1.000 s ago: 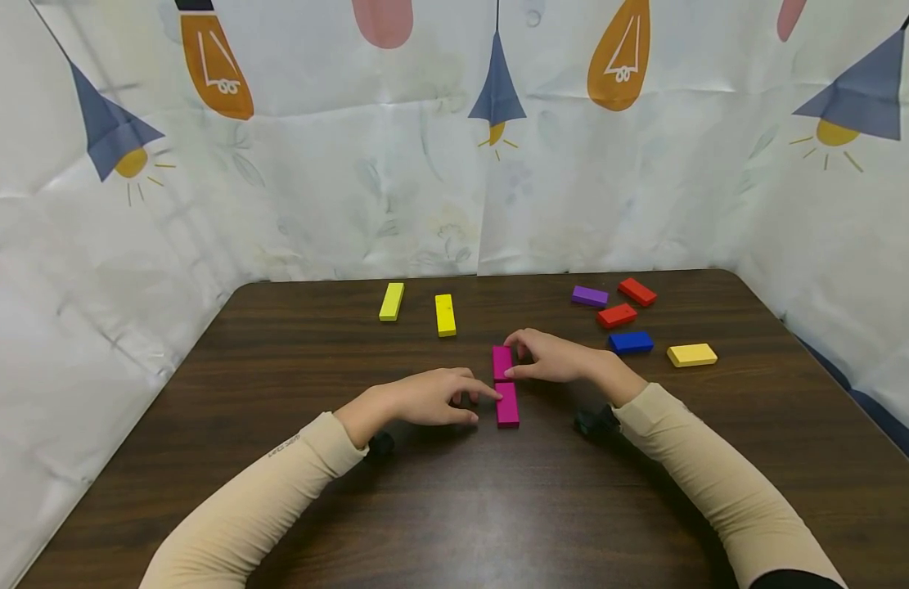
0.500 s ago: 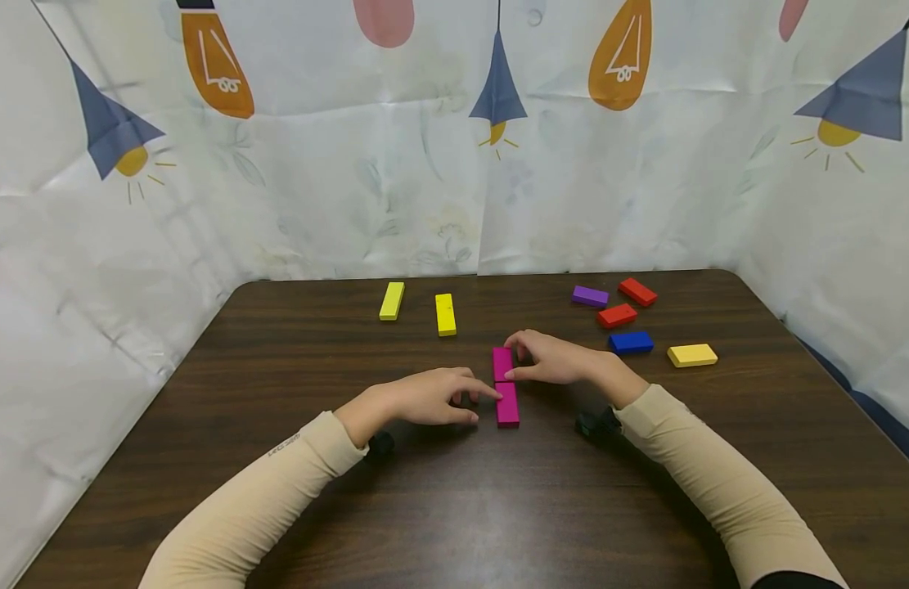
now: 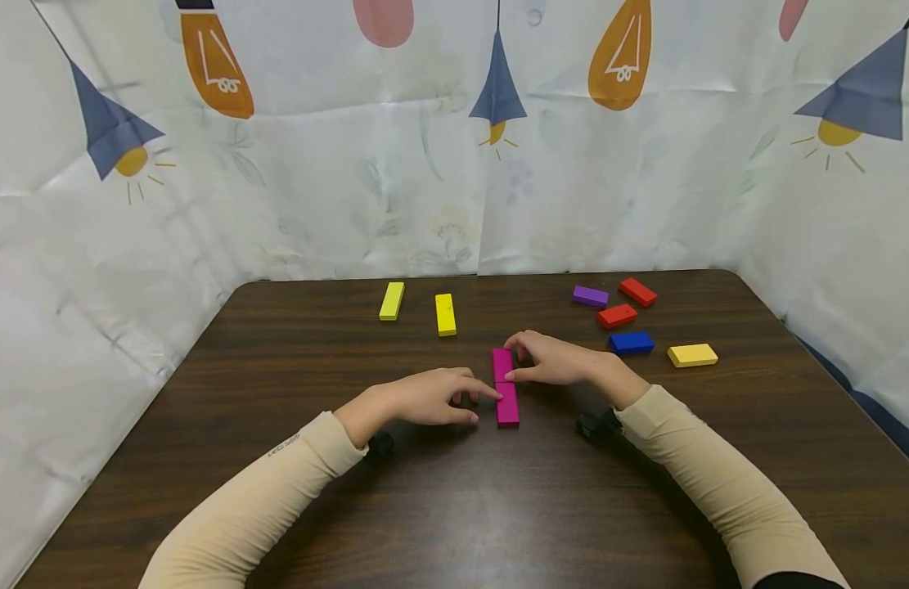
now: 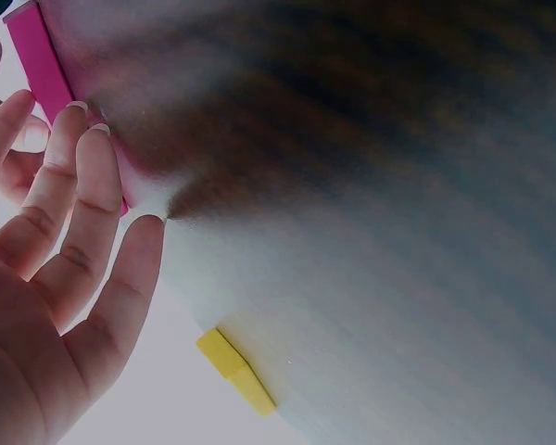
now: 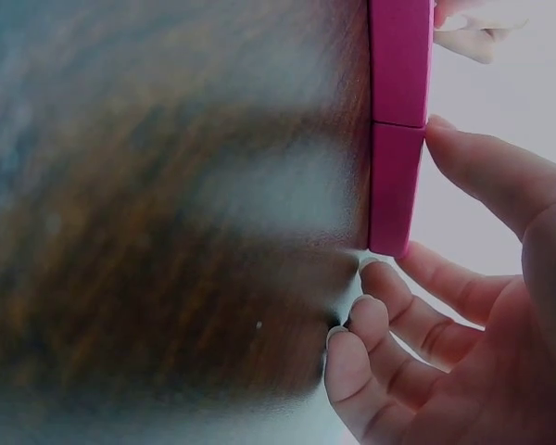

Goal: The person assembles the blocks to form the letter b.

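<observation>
Two magenta blocks lie end to end on the dark wooden table, a far block and a near block. My right hand holds the far block, index finger at its far end and thumb by the joint. In the right wrist view, that block meets the other block along a thin seam. My left hand touches the near block with an outstretched index finger, thumb held apart. Its other fingers are loosely bent in the left wrist view.
Two yellow blocks lie at the back, left of the magenta pair. To the right are a purple block, two red blocks, a blue block and a pale yellow block. A patterned cloth hangs behind the table.
The far magenta block has slid slightly toward me against the near one, and my right hand has come with it. My left hand stays in place.
</observation>
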`<state>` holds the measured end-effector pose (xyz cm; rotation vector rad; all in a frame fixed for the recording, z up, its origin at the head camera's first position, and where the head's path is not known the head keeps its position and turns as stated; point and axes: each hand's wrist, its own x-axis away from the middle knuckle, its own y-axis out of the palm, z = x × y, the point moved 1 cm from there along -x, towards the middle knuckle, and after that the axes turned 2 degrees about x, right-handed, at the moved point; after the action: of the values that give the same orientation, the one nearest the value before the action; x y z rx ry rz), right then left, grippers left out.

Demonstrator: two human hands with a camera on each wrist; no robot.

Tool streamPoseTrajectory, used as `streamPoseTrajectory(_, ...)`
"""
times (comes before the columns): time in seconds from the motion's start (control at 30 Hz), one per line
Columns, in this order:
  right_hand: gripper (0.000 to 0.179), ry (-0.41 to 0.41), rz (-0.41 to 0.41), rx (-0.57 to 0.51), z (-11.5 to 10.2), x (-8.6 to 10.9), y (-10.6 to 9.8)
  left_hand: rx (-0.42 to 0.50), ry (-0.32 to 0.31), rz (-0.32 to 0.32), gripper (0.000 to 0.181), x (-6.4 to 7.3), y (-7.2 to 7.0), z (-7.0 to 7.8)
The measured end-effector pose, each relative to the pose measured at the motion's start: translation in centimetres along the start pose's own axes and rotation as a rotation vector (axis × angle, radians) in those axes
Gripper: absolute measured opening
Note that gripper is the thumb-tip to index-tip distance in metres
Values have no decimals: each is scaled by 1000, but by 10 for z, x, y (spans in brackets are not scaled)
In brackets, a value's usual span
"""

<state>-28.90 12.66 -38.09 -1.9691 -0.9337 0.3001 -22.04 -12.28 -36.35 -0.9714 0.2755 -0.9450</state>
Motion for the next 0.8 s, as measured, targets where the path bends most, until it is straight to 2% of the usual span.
streamPoseTrajectory(0.2,71,-13,1,16,11,-3,3,1,-1,-1,46,0,0,0)
streamPoseTrajectory(0.5,77,16,19,-14,61,-27,22,2,-4,2,46,1,0,0)
streamPoseTrajectory(0.57,78,21,23,-22,66,-29,24,-5,-4,3,45,1,0,0)
streamPoseTrajectory(0.73,76,8,4,-4,43,-18,15,-21,0,5,45,1,0,1)
streamPoseTrajectory(0.8,78,18,0,-3,42,-18,15,-20,2,5,45,1,0,1)
